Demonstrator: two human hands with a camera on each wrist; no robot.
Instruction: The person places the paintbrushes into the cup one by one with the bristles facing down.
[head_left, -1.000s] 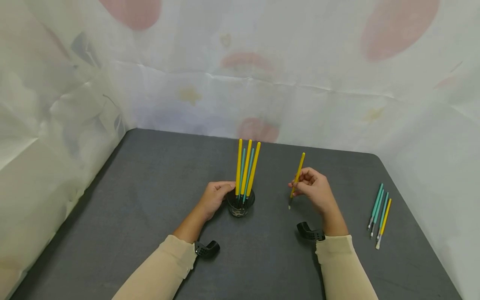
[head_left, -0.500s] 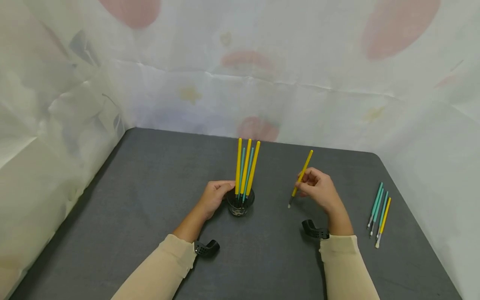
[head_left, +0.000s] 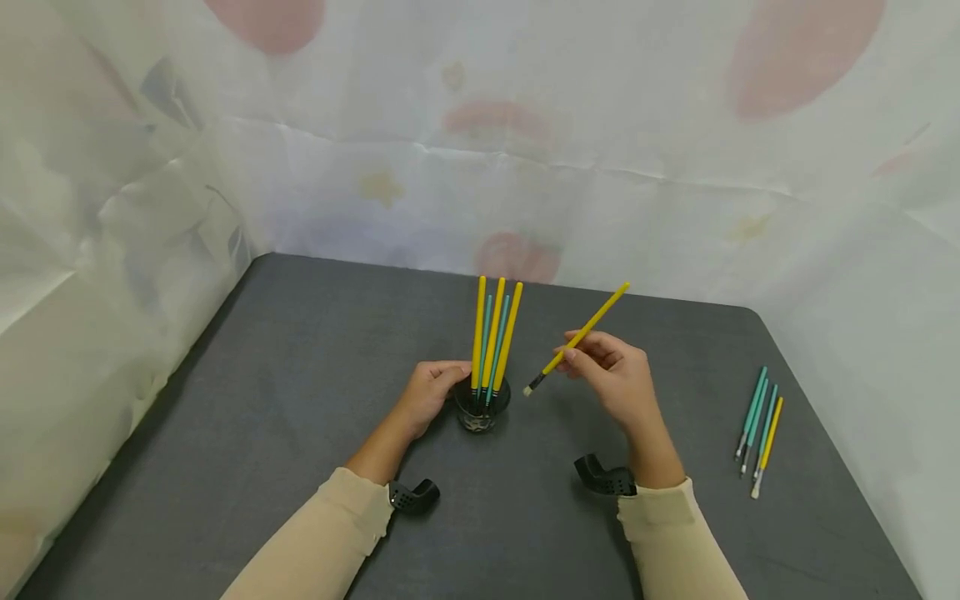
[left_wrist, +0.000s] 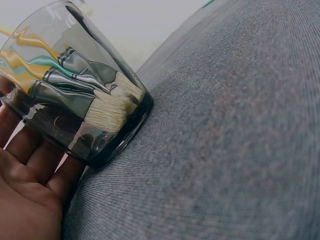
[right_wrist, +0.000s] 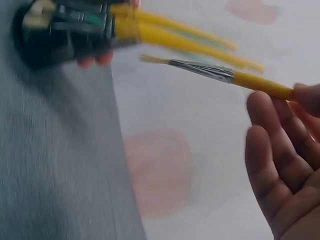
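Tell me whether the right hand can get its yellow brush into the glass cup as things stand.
Probably yes. The right hand pinches the yellow brush bristles-down beside the glass cup, with bare table between. The left hand grips the cup from the far side. The five brushes standing inside leave little room.

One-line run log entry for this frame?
left hand: grips glass cup | right hand: pinches yellow brush, bristles toward cup | spare brushes: on table

The head view looks down and forward over the whole table [head_left: 300, 467]. Each wrist view sits low and close (nearly at tabletop level), and all three share the cup [head_left: 480, 410] [left_wrist: 85, 105] [right_wrist: 60, 35] of brushes.
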